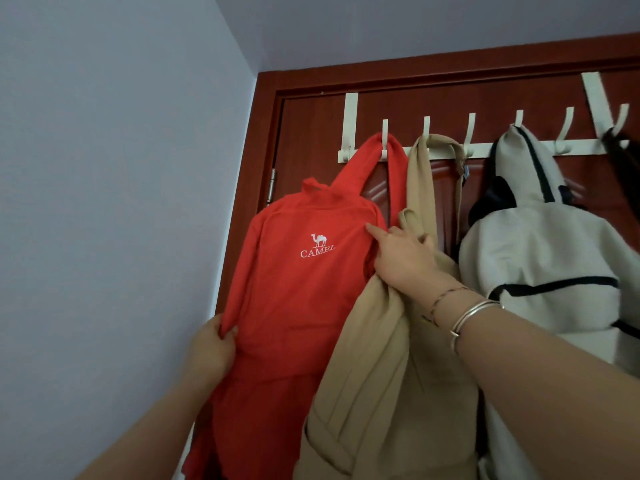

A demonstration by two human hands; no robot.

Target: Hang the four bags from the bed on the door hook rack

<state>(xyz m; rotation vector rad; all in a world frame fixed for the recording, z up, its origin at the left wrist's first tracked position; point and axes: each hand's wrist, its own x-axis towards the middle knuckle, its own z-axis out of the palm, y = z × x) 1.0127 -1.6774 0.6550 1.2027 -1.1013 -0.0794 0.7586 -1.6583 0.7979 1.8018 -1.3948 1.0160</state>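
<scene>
A white hook rack (446,147) is hanging over the top of a dark red door (311,133), and four bags are hanging from it side by side. The red bag (298,289), marked with a white camel and the word CAMEL, is hanging by its strap from the leftmost hook. Just to its right, the tan bag (388,393) is hanging from the next hook and overlapping the red bag's right edge. Further right, the white bag (540,258) with black trim is hanging from a hook near the middle of the rack. At the far right edge, only a sliver of the black bag (623,168) is showing, hanging from the last hook.

The left hand (211,348) is pinching the red bag's lower left edge, with the fingers curled round the fabric. The right hand (405,258) is reaching in where the red and tan bags meet, its forefinger stretched out and touching the red bag, while its other fingers are curling into the tan fabric. Silver bangles (464,317) are sitting on the right wrist. A pale wall (121,168) is running along the left.
</scene>
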